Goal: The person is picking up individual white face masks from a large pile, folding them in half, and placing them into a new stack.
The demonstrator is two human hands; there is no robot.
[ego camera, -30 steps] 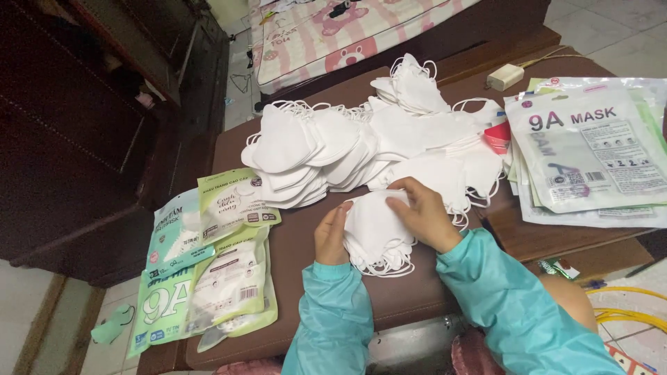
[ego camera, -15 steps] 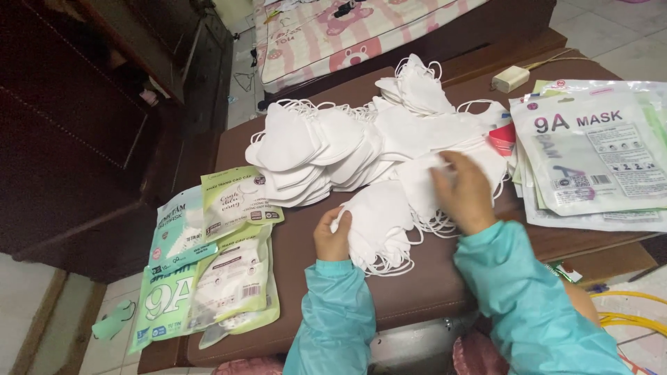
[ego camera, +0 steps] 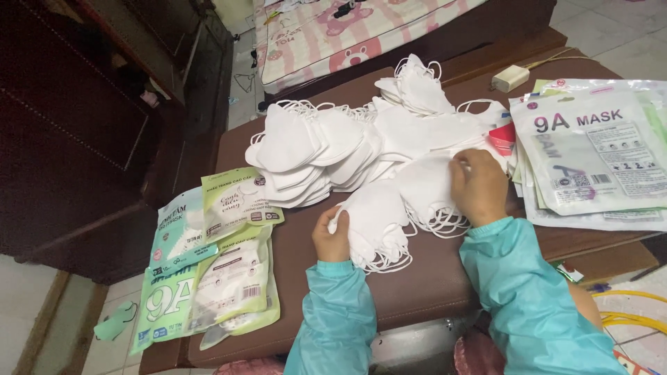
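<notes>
Green filled mask packets (ego camera: 208, 278) lay at the table's (ego camera: 417, 292) near left; empty clear pouches (ego camera: 597, 160) were stacked at right. Our left hand (ego camera: 332, 236) pinched the near stack of white masks (ego camera: 379, 222) with closed fingers; our right hand (ego camera: 478, 186) pressed curled fingers on the big mask pile (ego camera: 347, 146). A pink patterned mattress (ego camera: 361, 28) lay beyond.

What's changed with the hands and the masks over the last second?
The right hand left the small stack of white masks and moved right and away from the body onto the big mask pile, fingers on a mask there. The left hand stayed gripping the small stack's left edge. The filled packets and empty bags lie as before.
</notes>
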